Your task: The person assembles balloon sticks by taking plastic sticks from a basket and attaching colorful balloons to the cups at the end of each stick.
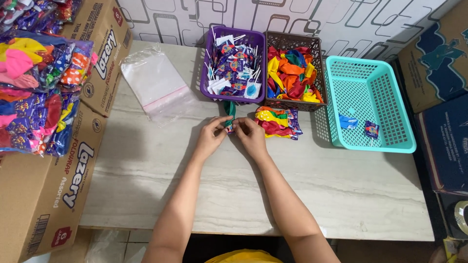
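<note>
My left hand (211, 134) and my right hand (250, 135) meet at the middle of the table, fingertips pinched together on a small green balloon with a wrapped candy (229, 117). The green piece sticks up between the fingers toward the purple basket (204, 83), which holds several wrapped lollipops. Just right of my right hand lies a filled packet of coloured balloons (278, 122). A brown basket (315, 48) behind it holds loose balloons.
A stack of clear zip bags (155, 85) lies at the back left. A turquoise basket (390, 141) at the right holds two small candy packets. Cardboard boxes (58, 180) topped with filled balloon packets (39, 87) stand at the left; more boxes stand at the right.
</note>
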